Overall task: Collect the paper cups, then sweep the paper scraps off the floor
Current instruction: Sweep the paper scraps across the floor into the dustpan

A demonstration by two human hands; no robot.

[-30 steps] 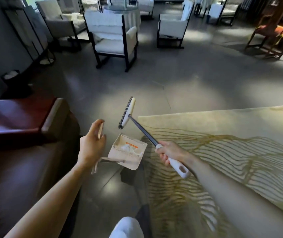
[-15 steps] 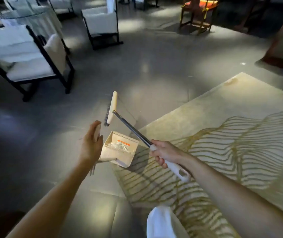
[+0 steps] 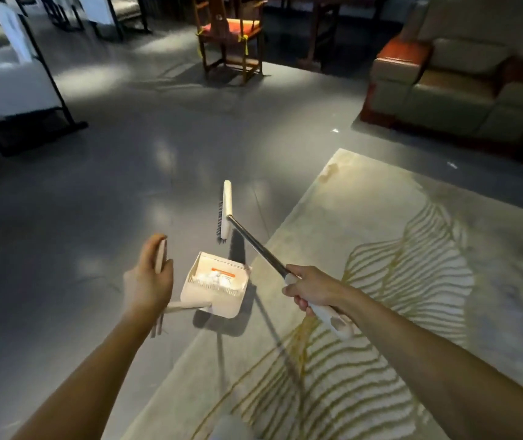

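Note:
My left hand (image 3: pixel 149 281) grips the top of the handle of a cream dustpan (image 3: pixel 215 285), which hangs above the grey floor. White paper scraps (image 3: pixel 214 277) lie inside the pan beside an orange label. My right hand (image 3: pixel 312 289) grips the white grip of a broom with a dark shaft (image 3: pixel 257 246). The broom head (image 3: pixel 226 211), cream with dark bristles facing left, is raised off the floor just beyond the dustpan. Two small white scraps lie on the floor to the right, one near the sofa (image 3: pixel 335 131) and one by the rug's far edge (image 3: pixel 452 165). No paper cup is visible.
A pale rug with gold wave lines (image 3: pixel 365 281) covers the floor to the right and under me. A green and brown sofa (image 3: pixel 463 81) stands at the far right, a wooden chair with an orange seat (image 3: pixel 230 39) at the back, white armchairs (image 3: pixel 9 84) at the left.
The view has swung to the right: the armchairs slid to the left and the sofa came into sight. Both hands keep their hold on dustpan and broom.

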